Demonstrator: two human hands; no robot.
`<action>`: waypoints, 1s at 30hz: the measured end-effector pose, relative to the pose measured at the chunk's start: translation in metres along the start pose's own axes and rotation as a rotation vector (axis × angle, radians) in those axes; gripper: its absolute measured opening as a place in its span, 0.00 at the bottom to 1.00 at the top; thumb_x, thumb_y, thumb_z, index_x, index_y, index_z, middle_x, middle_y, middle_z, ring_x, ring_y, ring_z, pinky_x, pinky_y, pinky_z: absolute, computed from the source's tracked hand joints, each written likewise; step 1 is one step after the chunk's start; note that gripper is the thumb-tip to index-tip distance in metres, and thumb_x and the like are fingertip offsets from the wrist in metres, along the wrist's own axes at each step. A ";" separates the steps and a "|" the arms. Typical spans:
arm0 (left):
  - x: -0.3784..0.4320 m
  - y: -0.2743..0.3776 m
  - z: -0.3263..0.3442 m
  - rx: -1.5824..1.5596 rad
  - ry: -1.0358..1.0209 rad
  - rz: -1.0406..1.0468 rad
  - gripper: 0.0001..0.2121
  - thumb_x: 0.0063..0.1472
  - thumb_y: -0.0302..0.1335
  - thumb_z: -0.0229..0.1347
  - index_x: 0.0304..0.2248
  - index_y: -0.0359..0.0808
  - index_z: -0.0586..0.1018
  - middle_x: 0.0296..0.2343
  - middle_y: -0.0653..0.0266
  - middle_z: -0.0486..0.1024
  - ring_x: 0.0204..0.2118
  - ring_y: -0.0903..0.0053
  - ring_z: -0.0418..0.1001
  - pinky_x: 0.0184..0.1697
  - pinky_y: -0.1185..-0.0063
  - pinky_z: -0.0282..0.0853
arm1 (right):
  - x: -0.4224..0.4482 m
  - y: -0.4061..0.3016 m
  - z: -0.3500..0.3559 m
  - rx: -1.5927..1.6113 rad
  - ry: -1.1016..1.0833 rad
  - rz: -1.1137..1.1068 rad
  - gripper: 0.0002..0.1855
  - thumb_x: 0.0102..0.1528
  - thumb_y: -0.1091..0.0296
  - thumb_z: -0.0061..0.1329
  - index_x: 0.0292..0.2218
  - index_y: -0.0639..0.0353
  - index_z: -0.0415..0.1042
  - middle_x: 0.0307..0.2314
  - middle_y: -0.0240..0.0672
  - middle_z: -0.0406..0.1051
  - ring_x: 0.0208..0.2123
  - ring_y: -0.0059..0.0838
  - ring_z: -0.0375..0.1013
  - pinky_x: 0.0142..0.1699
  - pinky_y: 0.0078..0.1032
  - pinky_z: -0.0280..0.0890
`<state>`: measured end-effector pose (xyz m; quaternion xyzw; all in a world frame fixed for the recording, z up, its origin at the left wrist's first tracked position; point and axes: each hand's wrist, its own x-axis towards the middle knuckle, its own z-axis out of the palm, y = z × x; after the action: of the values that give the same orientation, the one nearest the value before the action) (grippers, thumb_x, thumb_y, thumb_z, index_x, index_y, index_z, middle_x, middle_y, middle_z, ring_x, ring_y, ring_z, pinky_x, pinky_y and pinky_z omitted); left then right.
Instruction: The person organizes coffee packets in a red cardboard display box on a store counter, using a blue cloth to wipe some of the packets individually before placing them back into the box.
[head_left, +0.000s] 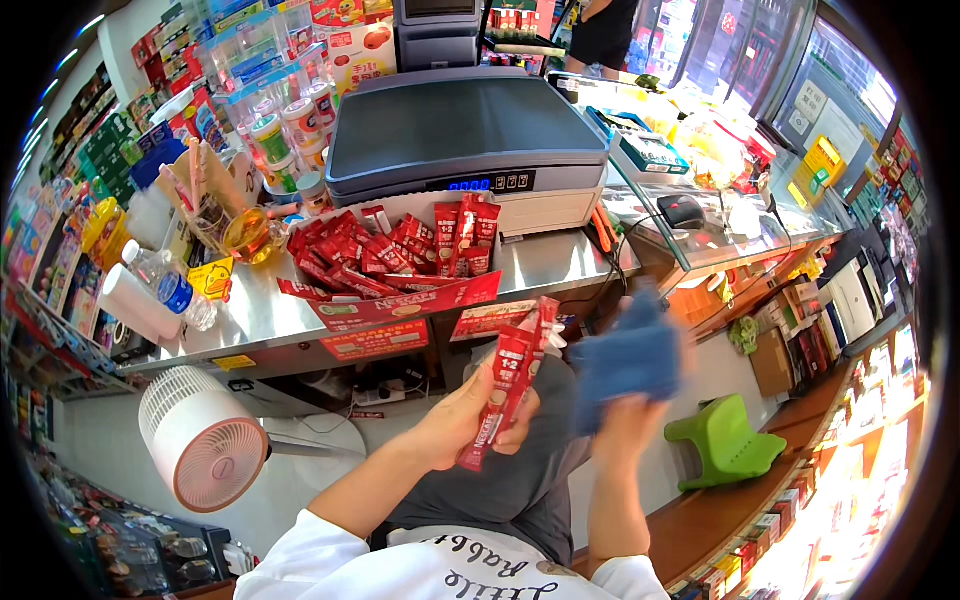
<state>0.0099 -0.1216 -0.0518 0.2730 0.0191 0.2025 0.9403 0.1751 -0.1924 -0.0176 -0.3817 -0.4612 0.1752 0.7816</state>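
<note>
Several red Nescafé stick packets are held together in my left hand, above my lap. To the right, my right hand grips a blue cloth, which is blurred. Beyond my left hand, at the counter's front edge, stands an open red and white carton filled with loose red stick packets; some stand upright at its right end. Behind the carton is a dark-topped counter scale with a lit blue display.
A clear bottle, a white cylinder and a glass of amber liquid stand left on the metal counter. A white fan is below left, a green plastic stool right. A mouse lies on the glass case. A person stands beyond.
</note>
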 end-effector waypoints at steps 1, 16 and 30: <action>0.000 -0.002 0.005 0.212 0.114 -0.022 0.25 0.66 0.51 0.36 0.53 0.41 0.61 0.29 0.65 0.66 0.23 0.81 0.62 0.28 0.80 0.61 | 0.006 -0.004 0.012 -0.500 -0.170 -0.230 0.35 0.49 0.62 0.57 0.55 0.56 0.57 0.51 0.47 0.57 0.50 0.46 0.62 0.53 0.39 0.58; 0.006 0.001 0.026 0.134 0.411 0.221 0.28 0.64 0.53 0.39 0.56 0.44 0.58 0.36 0.66 0.69 0.33 0.77 0.70 0.37 0.77 0.67 | 0.015 -0.006 0.021 -0.739 -0.155 -0.313 0.22 0.54 0.65 0.50 0.48 0.62 0.64 0.41 0.41 0.65 0.46 0.38 0.61 0.52 0.31 0.57; -0.005 0.066 0.017 0.420 0.378 0.737 0.20 0.63 0.47 0.47 0.44 0.39 0.66 0.24 0.69 0.62 0.27 0.80 0.60 0.33 0.80 0.59 | -0.080 -0.013 0.014 -0.603 -0.714 0.209 0.25 0.44 0.74 0.56 0.46 0.56 0.71 0.40 0.40 0.64 0.39 0.41 0.67 0.42 0.30 0.65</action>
<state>-0.0164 -0.0819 -0.0031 0.4044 0.1325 0.5612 0.7099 0.1212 -0.2452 -0.0507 -0.5519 -0.6902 0.2314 0.4070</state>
